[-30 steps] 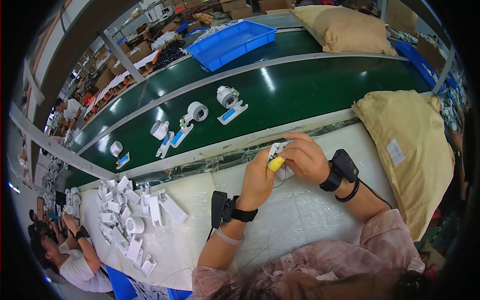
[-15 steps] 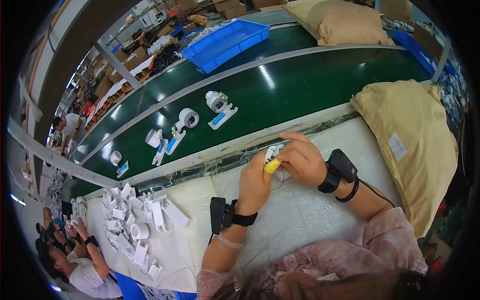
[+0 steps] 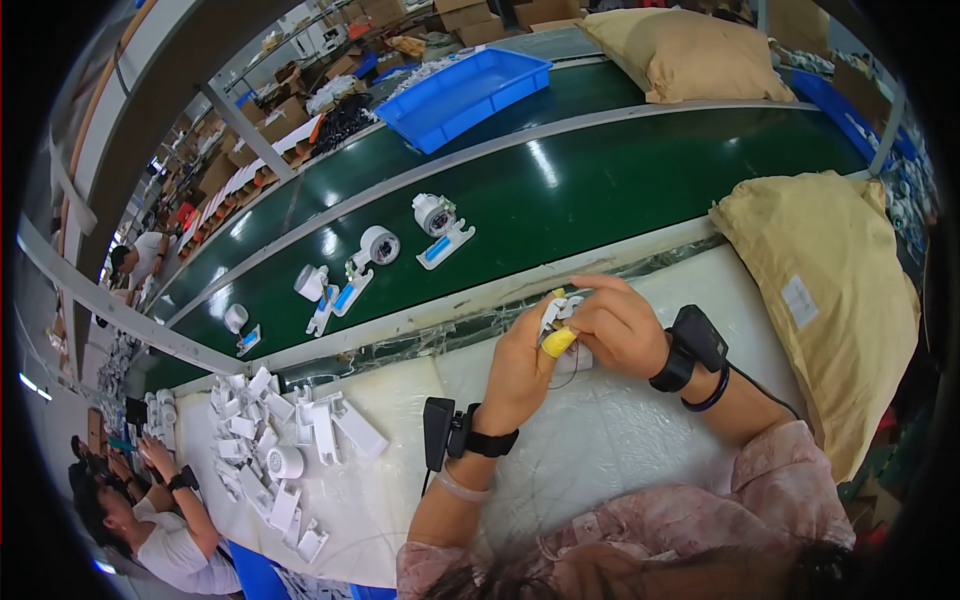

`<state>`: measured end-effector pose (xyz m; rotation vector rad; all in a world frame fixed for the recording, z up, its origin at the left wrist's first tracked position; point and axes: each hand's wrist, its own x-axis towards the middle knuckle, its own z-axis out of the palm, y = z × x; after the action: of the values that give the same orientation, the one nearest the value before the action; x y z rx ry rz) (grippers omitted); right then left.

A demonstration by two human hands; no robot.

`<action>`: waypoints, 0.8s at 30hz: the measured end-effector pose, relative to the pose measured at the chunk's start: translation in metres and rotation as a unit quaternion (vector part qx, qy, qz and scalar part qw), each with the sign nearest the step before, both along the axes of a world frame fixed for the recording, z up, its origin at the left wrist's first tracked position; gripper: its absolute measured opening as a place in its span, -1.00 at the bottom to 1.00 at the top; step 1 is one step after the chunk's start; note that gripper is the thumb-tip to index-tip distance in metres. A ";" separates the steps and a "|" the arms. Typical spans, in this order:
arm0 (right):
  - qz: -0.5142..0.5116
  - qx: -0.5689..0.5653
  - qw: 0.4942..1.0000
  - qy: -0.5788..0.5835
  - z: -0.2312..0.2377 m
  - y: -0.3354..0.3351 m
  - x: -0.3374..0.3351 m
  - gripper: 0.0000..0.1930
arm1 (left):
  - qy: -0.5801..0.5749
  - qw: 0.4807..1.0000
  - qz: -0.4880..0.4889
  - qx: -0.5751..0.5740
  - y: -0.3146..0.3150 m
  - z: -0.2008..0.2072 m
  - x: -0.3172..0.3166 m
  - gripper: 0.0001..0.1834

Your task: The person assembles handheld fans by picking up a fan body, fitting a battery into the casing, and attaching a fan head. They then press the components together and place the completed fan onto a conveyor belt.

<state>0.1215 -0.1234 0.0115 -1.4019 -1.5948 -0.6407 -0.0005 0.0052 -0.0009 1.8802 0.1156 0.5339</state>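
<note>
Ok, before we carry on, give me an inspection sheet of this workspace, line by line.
Surface: pale table, covered in wrinkled clear plastic.
Things in hand: small white part, partly hidden.
Clutter: loose pile of white plastic parts on the table's left side.
Left grip: closed on the small white part; yellow cover on the thumb.
Right grip: curled in at the same part; exact hold hidden.
Cables: thin wire looping below the grips; black cord at the right wrist.
Surroundings: green belt carrying four white units; blue tray beyond; brown sack at right; co-worker at far left.
</note>
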 end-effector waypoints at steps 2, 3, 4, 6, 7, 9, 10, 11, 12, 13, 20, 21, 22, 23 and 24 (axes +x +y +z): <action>-0.003 0.006 1.000 0.002 0.000 0.000 -0.001 -0.80 | -0.008 1.000 0.013 0.023 0.001 -0.003 -0.002 -0.63; -0.004 0.005 1.000 0.002 0.000 0.000 -0.001 -0.80 | 0.012 0.998 0.023 0.062 0.000 0.003 -0.004 -0.59; -0.009 0.006 1.000 0.002 -0.002 0.000 -0.001 -0.80 | 0.033 0.994 0.033 0.100 -0.001 0.006 -0.005 -0.54; -0.014 0.008 1.000 0.002 -0.004 0.001 -0.002 -0.80 | 0.030 0.994 0.041 0.099 -0.003 0.004 -0.004 -0.55; -0.017 0.009 1.000 0.005 -0.004 0.001 -0.003 -0.81 | 0.026 0.994 0.051 0.098 -0.004 0.003 -0.004 -0.55; -0.020 0.012 1.000 0.008 -0.005 0.001 -0.003 -0.81 | 0.010 0.993 0.056 0.107 -0.006 0.003 -0.004 -0.56; -0.015 0.010 1.000 0.013 -0.006 0.001 -0.003 -0.75 | -0.006 0.991 0.063 0.114 -0.007 0.003 -0.004 -0.57; -0.010 0.009 1.000 0.019 -0.006 0.001 -0.003 -0.69 | -0.005 0.991 0.062 0.115 -0.007 0.001 -0.004 -0.57; -0.011 0.009 1.000 0.020 -0.007 0.001 -0.003 -0.69 | 0.001 0.993 0.061 0.101 -0.006 -0.003 -0.003 -0.60; -0.009 0.008 1.000 0.019 -0.007 0.001 -0.002 -0.70 | 0.008 0.994 0.061 0.087 -0.006 -0.005 -0.003 -0.63; 0.000 0.009 0.999 0.032 -0.006 0.002 -0.003 -0.71 | -0.011 0.999 0.037 0.027 -0.001 -0.005 -0.002 -0.73; 0.000 0.012 0.999 0.030 -0.007 0.003 -0.002 -0.71 | 0.048 0.999 -0.001 -0.011 0.004 -0.002 -0.003 -0.70; -0.003 0.009 1.000 0.018 -0.008 0.001 0.000 -0.77 | 0.107 0.992 -0.040 -0.049 0.008 0.002 -0.003 -0.64; -0.006 0.007 1.000 0.006 -0.009 0.001 0.002 -0.84 | 0.105 0.993 -0.040 -0.047 0.007 0.006 -0.002 -0.64; -0.004 0.007 1.000 0.004 -0.009 -0.001 0.002 -0.84 | 0.109 0.992 -0.030 -0.057 0.002 0.010 -0.003 -0.60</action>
<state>0.1239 -0.1243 0.0025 -1.3998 -1.5759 -0.6495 -0.0040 0.0068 0.0095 1.8203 0.2293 0.2736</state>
